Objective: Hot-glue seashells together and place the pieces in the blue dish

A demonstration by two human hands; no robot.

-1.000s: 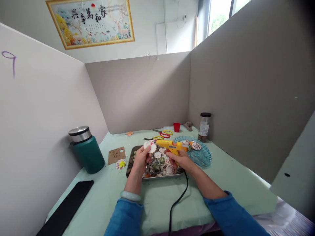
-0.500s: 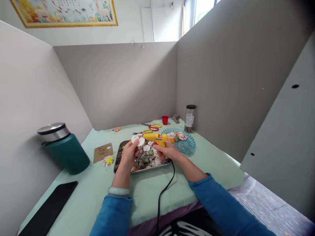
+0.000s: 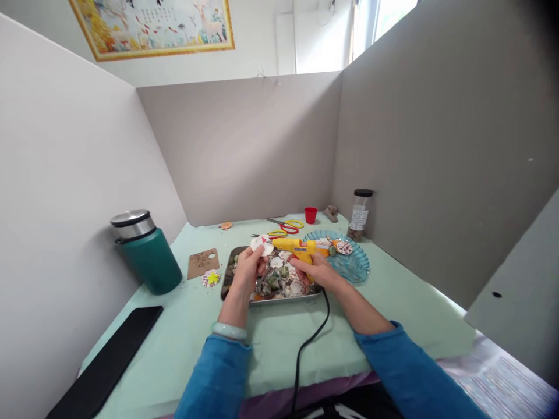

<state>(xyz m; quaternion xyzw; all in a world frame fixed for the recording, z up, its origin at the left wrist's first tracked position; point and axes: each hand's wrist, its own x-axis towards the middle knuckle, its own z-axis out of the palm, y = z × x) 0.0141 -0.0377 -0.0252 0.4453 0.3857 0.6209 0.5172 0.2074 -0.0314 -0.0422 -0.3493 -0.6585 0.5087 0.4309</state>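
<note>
My left hand (image 3: 250,269) pinches a white round disc (image 3: 258,243), shell-like, with a small red mark on it. In my right hand (image 3: 318,270) is a yellow glue gun (image 3: 293,246), fingers wrapped round its handle. The nozzle points left and meets or nearly meets the disc; I cannot tell which. Below both hands lies a metal tray (image 3: 279,302) full of shells and small stones. A black cord (image 3: 307,344) runs from the gun down over the table's front edge.
A blue glass plate (image 3: 356,270) with shells stands right of the tray, by a jar (image 3: 360,215). Scissors (image 3: 289,226) and a red cup (image 3: 310,215) lie behind. Leftward are a brown card (image 3: 203,263), a decorated shell (image 3: 211,279), a green bottle (image 3: 151,256) and a black slab (image 3: 109,361).
The whole view has shifted, so things appear farther right. Both hands keep their grip on the disc and the glue gun, with little change between them.
</note>
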